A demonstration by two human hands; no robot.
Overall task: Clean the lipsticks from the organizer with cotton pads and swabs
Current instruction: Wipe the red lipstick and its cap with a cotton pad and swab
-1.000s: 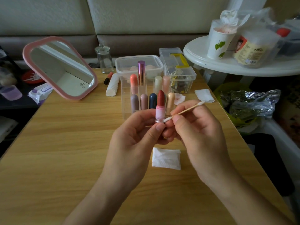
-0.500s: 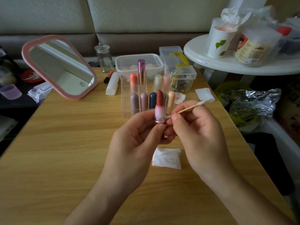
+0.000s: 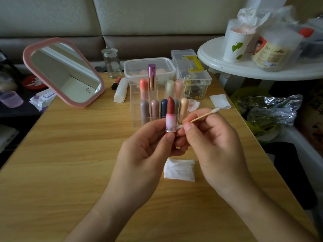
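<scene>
My left hand [image 3: 139,154] pinches an uncapped lipstick [image 3: 170,114] upright by its base; it has a dark red bullet and a pink collar. My right hand [image 3: 215,145] pinches a wooden cotton swab [image 3: 202,116], whose near tip touches the lipstick's silver ring. Behind them stands the clear organizer [image 3: 136,109] with several capped lipsticks. A folded white cotton pad [image 3: 180,170] lies on the table below my hands.
A pink mirror [image 3: 64,72] leans at the left. Behind the organizer are a clear tub [image 3: 150,67], a glass jar [image 3: 111,62] and a clip box [image 3: 194,81]. Another pad [image 3: 220,101] and a used one [image 3: 194,104] lie at the right. A white side table [image 3: 244,67] stands beyond.
Both hands have risen slightly towards the organizer with the lipstick and swab. The swab's near tip has slid along the lipstick's base ring.
</scene>
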